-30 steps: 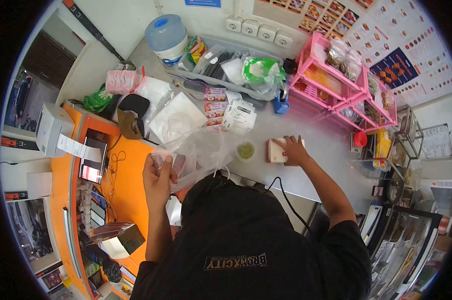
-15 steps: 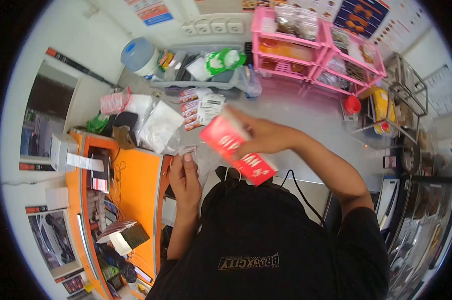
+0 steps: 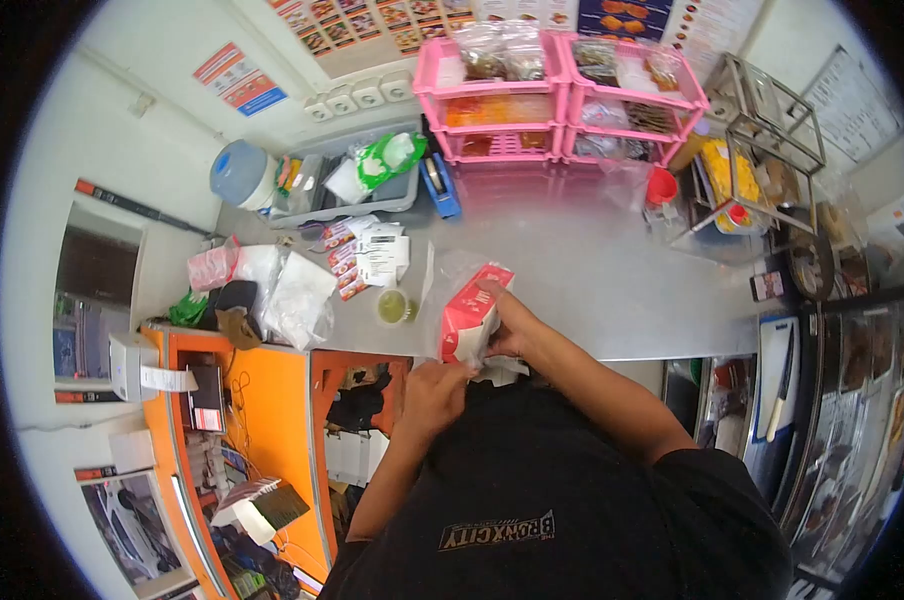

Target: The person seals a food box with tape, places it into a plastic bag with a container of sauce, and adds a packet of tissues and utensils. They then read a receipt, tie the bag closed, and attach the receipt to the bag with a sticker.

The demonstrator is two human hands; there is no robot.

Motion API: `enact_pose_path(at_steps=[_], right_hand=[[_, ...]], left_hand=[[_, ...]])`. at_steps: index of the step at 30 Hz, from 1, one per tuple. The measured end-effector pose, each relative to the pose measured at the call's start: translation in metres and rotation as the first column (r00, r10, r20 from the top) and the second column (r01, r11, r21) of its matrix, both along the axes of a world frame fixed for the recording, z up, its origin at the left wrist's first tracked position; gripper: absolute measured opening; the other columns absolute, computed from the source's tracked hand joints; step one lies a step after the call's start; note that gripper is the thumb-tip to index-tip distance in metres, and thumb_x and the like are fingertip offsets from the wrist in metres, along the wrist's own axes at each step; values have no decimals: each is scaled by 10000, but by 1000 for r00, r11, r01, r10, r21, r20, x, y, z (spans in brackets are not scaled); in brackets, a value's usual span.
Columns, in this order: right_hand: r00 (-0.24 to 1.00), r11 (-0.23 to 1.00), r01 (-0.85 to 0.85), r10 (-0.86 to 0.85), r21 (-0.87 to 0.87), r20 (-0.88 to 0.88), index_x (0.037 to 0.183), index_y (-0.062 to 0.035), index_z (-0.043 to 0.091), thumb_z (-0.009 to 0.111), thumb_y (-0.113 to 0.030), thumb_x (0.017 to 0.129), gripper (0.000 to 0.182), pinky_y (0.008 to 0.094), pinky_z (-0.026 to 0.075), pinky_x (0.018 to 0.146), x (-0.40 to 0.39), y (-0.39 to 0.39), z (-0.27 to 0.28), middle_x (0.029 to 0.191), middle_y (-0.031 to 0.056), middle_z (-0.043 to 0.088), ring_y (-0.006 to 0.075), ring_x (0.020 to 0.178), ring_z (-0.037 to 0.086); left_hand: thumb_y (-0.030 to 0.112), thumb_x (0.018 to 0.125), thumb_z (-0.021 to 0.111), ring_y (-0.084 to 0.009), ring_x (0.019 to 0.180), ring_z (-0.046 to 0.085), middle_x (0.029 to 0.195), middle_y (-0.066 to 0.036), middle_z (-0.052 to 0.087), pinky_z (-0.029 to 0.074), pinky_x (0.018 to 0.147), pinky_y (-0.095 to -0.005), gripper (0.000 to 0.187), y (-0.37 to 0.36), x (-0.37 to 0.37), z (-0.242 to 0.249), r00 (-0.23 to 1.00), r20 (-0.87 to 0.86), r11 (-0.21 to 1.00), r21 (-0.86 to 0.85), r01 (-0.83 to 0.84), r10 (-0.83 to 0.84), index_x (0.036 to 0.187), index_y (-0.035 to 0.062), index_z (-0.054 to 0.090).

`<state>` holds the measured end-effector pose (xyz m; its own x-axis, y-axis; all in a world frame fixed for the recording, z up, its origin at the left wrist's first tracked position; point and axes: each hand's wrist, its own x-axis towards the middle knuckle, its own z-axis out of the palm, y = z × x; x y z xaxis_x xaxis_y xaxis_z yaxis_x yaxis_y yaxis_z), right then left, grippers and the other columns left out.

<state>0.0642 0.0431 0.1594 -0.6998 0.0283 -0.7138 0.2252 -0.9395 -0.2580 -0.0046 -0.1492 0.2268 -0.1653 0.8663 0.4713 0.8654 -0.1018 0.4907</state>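
Note:
A red and white box (image 3: 467,312) stands at the near edge of the steel counter, with a clear plastic bag (image 3: 434,322) around or against its left side. My right hand (image 3: 507,322) grips the box from the right, thumb on its upper face. Closed at the box's lower left corner, my left hand (image 3: 440,390) pinches the edge of the clear bag. A small round tub of green contents (image 3: 393,306) sits left of the box. Behind it lie white paper slips (image 3: 382,256) and printed sachets (image 3: 344,262).
Pink stacked baskets (image 3: 500,100), a grey bin (image 3: 357,205) and a water jug (image 3: 242,175) line the back. White plastic bags (image 3: 300,295) lie at the left above an orange desk (image 3: 272,400). A metal rack (image 3: 762,130) and red cup (image 3: 662,186) are right.
The box has turned upright, away from my body, and the clear bag now lies against it. My left hand has moved right, up to the box. The view has shifted, showing the green tub.

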Motion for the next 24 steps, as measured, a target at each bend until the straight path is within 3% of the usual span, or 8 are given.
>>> enact_pose_path(at_steps=[4, 6, 9, 13, 14, 19, 22, 24], right_hand=[[998, 997, -61, 62, -45, 32, 1491, -137, 419, 504, -633, 940, 746, 739, 357, 1042, 44, 24, -34, 1519, 188, 445, 452, 1391, 424], [998, 999, -46, 46, -10, 47, 1478, -139, 441, 483, -634, 948, 727, 731, 371, 1037, 56, 30, -38, 1510, 176, 462, 445, 1384, 439], [976, 970, 205, -194, -131, 96, 1457, -159, 477, 400, -594, 998, 638, 718, 404, 1018, 61, 31, -51, 1478, 153, 498, 385, 1325, 514], [867, 841, 497, -493, -213, 76, 1485, -142, 446, 361, -580, 1004, 656, 687, 422, 1020, 65, 49, -80, 1496, 169, 472, 387, 1345, 489], [875, 870, 483, -475, -100, 95, 1502, -142, 409, 347, -593, 1005, 674, 694, 403, 1038, 72, 50, -41, 1504, 177, 458, 392, 1347, 485], [858, 858, 504, -484, -99, 170, 1448, -138, 485, 325, -642, 996, 695, 684, 362, 1084, 93, 63, -18, 1447, 172, 522, 395, 1328, 505], [779, 778, 622, -601, -93, 178, 1459, -128, 480, 300, -648, 1000, 717, 699, 355, 1070, 83, 76, -88, 1473, 185, 492, 407, 1336, 491], [767, 762, 639, -622, -99, 157, 1461, -114, 476, 284, -653, 1001, 734, 702, 360, 1066, 80, 75, -137, 1481, 190, 482, 410, 1330, 493]], left_hand=[[-6, 809, 684, -388, 655, 659, 718, -197, 656, 496, 570, -444, 139, 32, 1, -6, 993, 114, 968, -251, 0, 30, 934, 45, 650], [47, 810, 692, -449, 695, 644, 729, -239, 644, 498, 597, -474, 90, 45, -26, -34, 934, 149, 877, -416, -240, 326, 882, 21, 645], [97, 816, 690, -482, 709, 622, 749, -249, 645, 495, 619, -495, 130, 66, -14, -32, 975, 161, 873, -485, -56, 152, 799, -13, 624], [79, 796, 683, -422, 709, 610, 722, -181, 600, 497, 652, -503, 120, 86, 42, -12, 973, 176, 950, -248, 191, -149, 718, 2, 632], [57, 762, 677, -391, 716, 608, 713, -154, 581, 496, 655, -506, 74, 94, 39, -21, 965, 206, 984, -36, 174, -163, 709, 12, 650], [40, 718, 694, -359, 731, 587, 736, -141, 619, 476, 748, -481, 47, 119, -17, -47, 986, -56, 937, -305, -168, 158, 718, 9, 658], [20, 682, 671, -335, 759, 629, 754, -136, 642, 492, 764, -469, 47, 127, 3, -31, 995, 45, 962, -254, 103, -94, 728, 16, 674], [79, 742, 703, -318, 703, 610, 721, -137, 628, 502, 692, -448, 78, 133, 38, -19, 838, -111, 827, 140, 545, -534, 740, 32, 642]])
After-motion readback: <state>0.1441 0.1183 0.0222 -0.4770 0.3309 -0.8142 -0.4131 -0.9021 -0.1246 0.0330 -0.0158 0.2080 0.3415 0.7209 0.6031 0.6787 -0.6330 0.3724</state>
